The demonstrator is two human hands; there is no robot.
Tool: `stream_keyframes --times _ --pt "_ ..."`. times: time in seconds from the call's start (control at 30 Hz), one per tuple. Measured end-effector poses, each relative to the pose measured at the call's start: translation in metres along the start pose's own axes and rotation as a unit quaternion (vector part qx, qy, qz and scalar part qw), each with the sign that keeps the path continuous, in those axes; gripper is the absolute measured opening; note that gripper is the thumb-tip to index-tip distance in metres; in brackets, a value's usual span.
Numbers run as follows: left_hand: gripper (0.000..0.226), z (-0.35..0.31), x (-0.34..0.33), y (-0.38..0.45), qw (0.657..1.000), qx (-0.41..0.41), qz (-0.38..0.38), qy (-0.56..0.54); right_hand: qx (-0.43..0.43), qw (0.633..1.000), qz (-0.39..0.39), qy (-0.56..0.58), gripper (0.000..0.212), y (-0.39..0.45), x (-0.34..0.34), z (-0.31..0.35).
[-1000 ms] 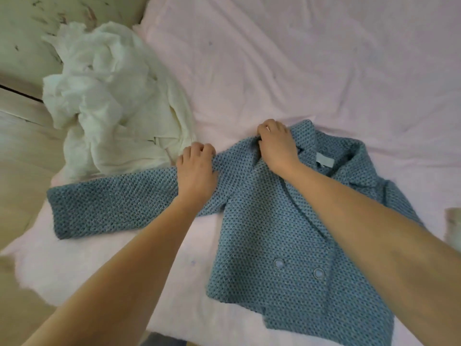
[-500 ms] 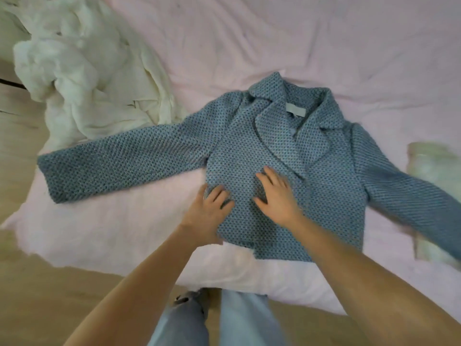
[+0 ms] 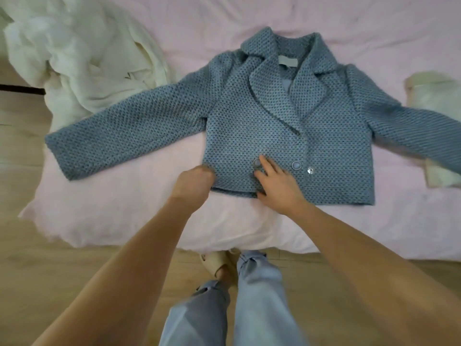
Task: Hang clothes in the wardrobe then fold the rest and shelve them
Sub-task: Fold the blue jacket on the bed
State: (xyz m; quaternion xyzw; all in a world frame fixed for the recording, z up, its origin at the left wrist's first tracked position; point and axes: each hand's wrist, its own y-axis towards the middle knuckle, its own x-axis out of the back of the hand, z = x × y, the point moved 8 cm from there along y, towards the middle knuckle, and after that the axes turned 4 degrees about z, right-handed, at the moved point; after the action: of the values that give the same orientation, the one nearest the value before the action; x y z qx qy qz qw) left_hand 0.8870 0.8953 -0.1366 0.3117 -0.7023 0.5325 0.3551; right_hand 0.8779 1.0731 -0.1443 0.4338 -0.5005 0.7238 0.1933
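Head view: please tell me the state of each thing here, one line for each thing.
Blue jacket: spread flat on the bed, front up, sleeves out to both sides, not folded.
White garment: crumpled in a heap beside the jacket's sleeve.
Left hand: curled, gripping the jacket's bottom hem.
Right hand: fingers straight, resting flat on the jacket by a button.
Pink sheet: wrinkled.

Legible text, labels, brands, numbers, signs: none. One candidate item only: a small pale rectangular sewn-in neck label (image 3: 288,61) inside the collar of the blue-grey woven double-breasted jacket (image 3: 274,116); its face shows blank at this sharpness, any print too small and blurred to read. Round buttons on the jacket front carry no marking that can be made out.
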Motion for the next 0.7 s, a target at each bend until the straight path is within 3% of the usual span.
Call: stream_keyframes --times 0.07,0.17,0.3,0.37,0.47,0.7 --pt "0.033 -0.005 -0.004 -0.005 0.998 0.012 0.04 0.05 0.004 1.0 0.007 0.022 0.039 -0.003 -0.001 0.007" --pt "0.024 -0.013 -0.001 -0.005 0.989 0.018 0.091 0.113 0.037 0.997 0.015 0.068 0.041 -0.005 0.01 0.008" --pt "0.042 -0.039 0.04 0.026 0.995 -0.011 0.054 0.078 -0.028 0.979 -0.172 0.108 0.028 0.005 0.067 -0.038" --pt "0.052 -0.06 0.056 0.046 0.998 -0.042 0.041 0.015 -0.081 0.969 -0.196 0.126 0.032 0.019 0.083 -0.067" --pt "0.047 -0.083 0.072 0.073 0.995 -0.066 0.033 -0.064 -0.099 0.97 -0.179 0.133 0.043 0.049 0.096 -0.103" --pt "0.042 -0.115 0.084 0.123 0.989 -0.136 -0.046 -0.045 -0.037 0.998 -0.048 0.023 0.063 0.126 0.11 -0.147"
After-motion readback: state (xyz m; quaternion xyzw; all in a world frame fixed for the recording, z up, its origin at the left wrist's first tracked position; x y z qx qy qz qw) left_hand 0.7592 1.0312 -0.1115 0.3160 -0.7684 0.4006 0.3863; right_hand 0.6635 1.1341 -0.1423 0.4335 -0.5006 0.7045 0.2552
